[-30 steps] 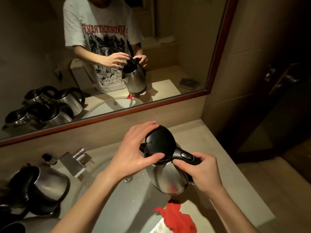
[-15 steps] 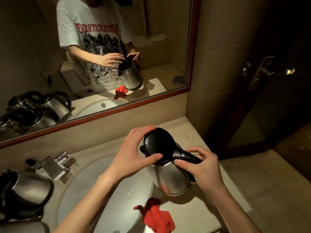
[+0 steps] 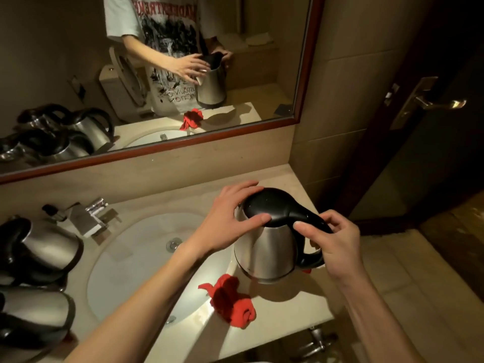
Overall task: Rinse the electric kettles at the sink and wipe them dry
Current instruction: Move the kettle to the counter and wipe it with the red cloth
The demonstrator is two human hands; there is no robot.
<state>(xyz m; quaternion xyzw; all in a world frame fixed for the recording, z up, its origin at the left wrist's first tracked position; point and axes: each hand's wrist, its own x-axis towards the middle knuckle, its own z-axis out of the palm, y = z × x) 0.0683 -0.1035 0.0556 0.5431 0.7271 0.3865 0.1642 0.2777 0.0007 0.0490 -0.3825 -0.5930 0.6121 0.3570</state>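
Steel kettle (image 3: 267, 254) with a black lid (image 3: 264, 205) and black handle (image 3: 310, 242) stands upright on the stone counter (image 3: 293, 305), at the right rim of the white sink basin (image 3: 146, 260), its lid closed; the left hand (image 3: 230, 221) rests over the lid with fingers spread and nearly straight, the thumb lying along the lid's near edge, gripping nothing; the right hand (image 3: 332, 239) curls round the top of the handle, thumb pressed on its upper side and fingers wrapped behind; a crumpled red cloth (image 3: 230, 299) lies on the basin's rim just in front of the kettle, apart from both hands; a little more red shows under the handle; at the left edge two other steel kettles (image 3: 39, 279) lie tipped on the counter, beside the chrome tap (image 3: 86, 216); the wood-framed mirror (image 3: 157, 74) above repeats the person, the held kettle and the cloth; a dark door (image 3: 424, 100) with a metal lever stands to the right.
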